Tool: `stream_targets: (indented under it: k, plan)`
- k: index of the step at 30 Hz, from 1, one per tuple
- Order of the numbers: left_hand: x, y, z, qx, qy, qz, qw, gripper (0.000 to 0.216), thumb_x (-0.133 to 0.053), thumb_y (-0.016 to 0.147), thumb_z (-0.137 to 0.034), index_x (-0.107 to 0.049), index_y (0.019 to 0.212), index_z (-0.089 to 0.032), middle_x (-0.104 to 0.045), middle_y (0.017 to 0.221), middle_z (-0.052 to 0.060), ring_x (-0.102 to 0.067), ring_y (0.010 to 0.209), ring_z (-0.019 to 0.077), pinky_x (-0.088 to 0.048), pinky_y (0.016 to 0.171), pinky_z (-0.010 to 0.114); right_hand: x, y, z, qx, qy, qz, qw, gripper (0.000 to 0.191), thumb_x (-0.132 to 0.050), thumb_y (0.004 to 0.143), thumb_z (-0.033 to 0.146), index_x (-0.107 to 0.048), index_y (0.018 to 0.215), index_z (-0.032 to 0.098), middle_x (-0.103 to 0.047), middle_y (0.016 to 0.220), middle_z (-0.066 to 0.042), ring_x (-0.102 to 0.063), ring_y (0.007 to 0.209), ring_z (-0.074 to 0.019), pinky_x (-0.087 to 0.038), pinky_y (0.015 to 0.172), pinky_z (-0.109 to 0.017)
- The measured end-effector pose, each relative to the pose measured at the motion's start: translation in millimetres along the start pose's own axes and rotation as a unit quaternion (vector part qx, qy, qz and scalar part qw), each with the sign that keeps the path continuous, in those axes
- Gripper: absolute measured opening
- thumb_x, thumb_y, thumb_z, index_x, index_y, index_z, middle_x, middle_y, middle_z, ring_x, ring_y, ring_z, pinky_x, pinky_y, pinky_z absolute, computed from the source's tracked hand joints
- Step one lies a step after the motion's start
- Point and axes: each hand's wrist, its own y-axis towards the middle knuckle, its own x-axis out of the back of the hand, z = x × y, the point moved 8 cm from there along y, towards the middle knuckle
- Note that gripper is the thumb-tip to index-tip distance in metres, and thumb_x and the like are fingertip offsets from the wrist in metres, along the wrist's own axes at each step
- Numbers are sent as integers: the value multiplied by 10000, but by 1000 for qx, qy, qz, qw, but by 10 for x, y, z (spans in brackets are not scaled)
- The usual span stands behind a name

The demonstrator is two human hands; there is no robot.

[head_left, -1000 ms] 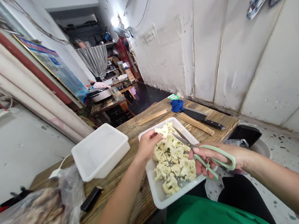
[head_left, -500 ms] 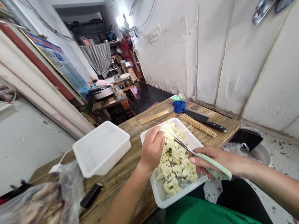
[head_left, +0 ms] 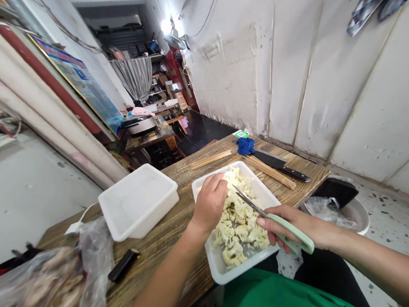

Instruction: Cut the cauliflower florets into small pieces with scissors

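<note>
My left hand (head_left: 211, 201) is closed around a pale cauliflower piece (head_left: 230, 178) above the far part of a white plastic tray (head_left: 216, 275). The fingers hide some of that piece. In my right hand (head_left: 307, 221) is a pair of scissors with light green handles (head_left: 294, 231). Their metal blades point up and left, slightly apart, with the tips close to the held piece; whether they touch it I cannot tell. Cut cauliflower florets (head_left: 246, 229) lie spread across the tray beneath both hands.
Behind the tray lie wooden skewers (head_left: 269, 171), a black-handled knife (head_left: 281, 165) and a blue cloth-like bundle (head_left: 245, 145). A white lidded box (head_left: 138, 201) stands left, near a black object (head_left: 124, 266) and a plastic bag of pale food (head_left: 48, 294). A bin (head_left: 362, 215) is at right.
My left hand has shifted slightly right and turned over the cauliflower piece. The scissor blades have drawn back a little from it, and both tips now show apart.
</note>
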Motion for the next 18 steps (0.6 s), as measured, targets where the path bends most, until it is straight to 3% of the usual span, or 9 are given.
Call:
stream_targets:
  k: [4,10,18]
  plan:
    - [1,7,29,-7,0,9,1000,145,-456,889,-119,-600,895,-140,-639,1093,111,-557,1039,226,-479,927,387,10,-50,-8,-15,-2,-5,1000,457,-584,784,609,-512,736,160,-579,629,11,-525,431,-82,-398,383,-175]
    - [72,16,246,68,-48,-54,995,118,-532,833,-106,-620,865,-177,-687,1011,64,-625,959,192,-510,878,364,27,-79,26,-14,-10,-12,1000,466,-574,783,620,-507,734,162,-569,619,11,-515,427,-84,-406,400,-191]
    - [-6,38,30,28,-61,21,998,149,-489,859,-116,-621,900,-174,-663,1087,82,-589,1021,211,-497,902,396,60,-7,18,3,-17,-9,1000,472,-567,792,621,-532,725,155,-573,619,13,-515,410,-79,-379,382,-184]
